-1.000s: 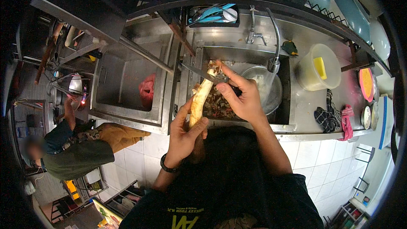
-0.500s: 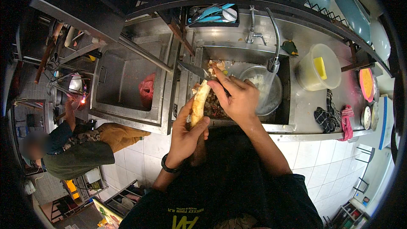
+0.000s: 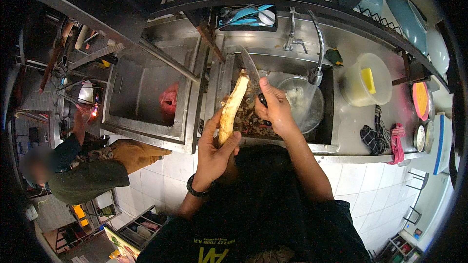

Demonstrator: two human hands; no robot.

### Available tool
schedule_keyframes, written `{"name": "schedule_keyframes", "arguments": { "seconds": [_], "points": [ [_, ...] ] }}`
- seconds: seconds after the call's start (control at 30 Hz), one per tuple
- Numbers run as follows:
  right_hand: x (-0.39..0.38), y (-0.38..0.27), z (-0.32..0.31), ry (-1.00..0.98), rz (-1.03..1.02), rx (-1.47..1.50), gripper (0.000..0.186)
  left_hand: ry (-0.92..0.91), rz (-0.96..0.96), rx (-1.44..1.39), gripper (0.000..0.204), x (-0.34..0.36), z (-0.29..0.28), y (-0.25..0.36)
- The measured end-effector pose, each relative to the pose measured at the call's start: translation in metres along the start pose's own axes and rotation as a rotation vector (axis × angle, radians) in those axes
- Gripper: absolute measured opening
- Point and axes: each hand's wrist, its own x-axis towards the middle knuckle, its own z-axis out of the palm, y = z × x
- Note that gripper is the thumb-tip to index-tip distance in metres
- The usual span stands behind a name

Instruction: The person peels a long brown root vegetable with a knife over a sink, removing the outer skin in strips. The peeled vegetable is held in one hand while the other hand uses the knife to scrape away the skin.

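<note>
Over the right-hand sink basin [image 3: 224,68], my left hand [image 3: 214,151] is closed round the lower end of a long, pale, partly peeled root [image 3: 233,104]. Some brown skin still shows on it. The root points up and away, slightly to the right. My right hand [image 3: 277,109] grips the black handle of a kitchen knife [image 3: 250,65], its blade aimed away from me beside the root's far end. Brown peelings [image 3: 243,122] cover the basin's floor beneath both hands. A bowl [image 3: 319,100] with pale pieces in water stands in the basin, right of the knife hand.
A tap [image 3: 292,44] and hose rise behind the basin. Right of it sit a clear tub [image 3: 363,87] and cloths [image 3: 375,136]. The left basin [image 3: 141,87] holds a red bag [image 3: 168,102]. A dish rack [image 3: 312,7] hangs overhead. A co-worker [image 3: 87,175] stands by a flame at left.
The knife has swung from lying across the root's tip to pointing away beside it. My right hand has moved back and right, off the root. More pale flesh shows at the far end.
</note>
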Motion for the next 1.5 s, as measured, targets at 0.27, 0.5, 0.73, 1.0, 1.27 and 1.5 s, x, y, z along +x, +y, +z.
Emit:
{"name": "schedule_keyframes", "arguments": {
  "seconds": [0.27,0.5,0.73,1.0,1.27,1.5],
  "points": [
    [0.009,0.029,-0.028,0.078,0.232,-0.492,0.071,0.227,0.441,0.613,0.060,0.005,-0.010,0.013],
    [0.011,0.024,-0.016,0.035,-0.102,-0.589,0.049,0.268,0.452,0.627,0.059,0.005,-0.016,0.009],
    [0.002,0.013,-0.025,0.029,-0.090,-0.442,0.042,0.094,0.360,0.667,0.058,0.023,-0.016,-0.005],
    [-0.044,0.052,-0.164,0.372,-0.039,-0.631,0.033,-0.641,0.016,0.816,0.058,0.163,0.081,-0.159],
    [-0.125,0.054,-0.187,0.614,-0.014,-0.392,0.027,-1.025,0.285,1.268,0.055,0.245,0.218,-0.412],
    [-0.185,0.049,-0.184,0.850,0.193,-0.211,0.032,-0.858,0.156,1.319,0.069,0.225,0.219,-0.467]
  ]
}}
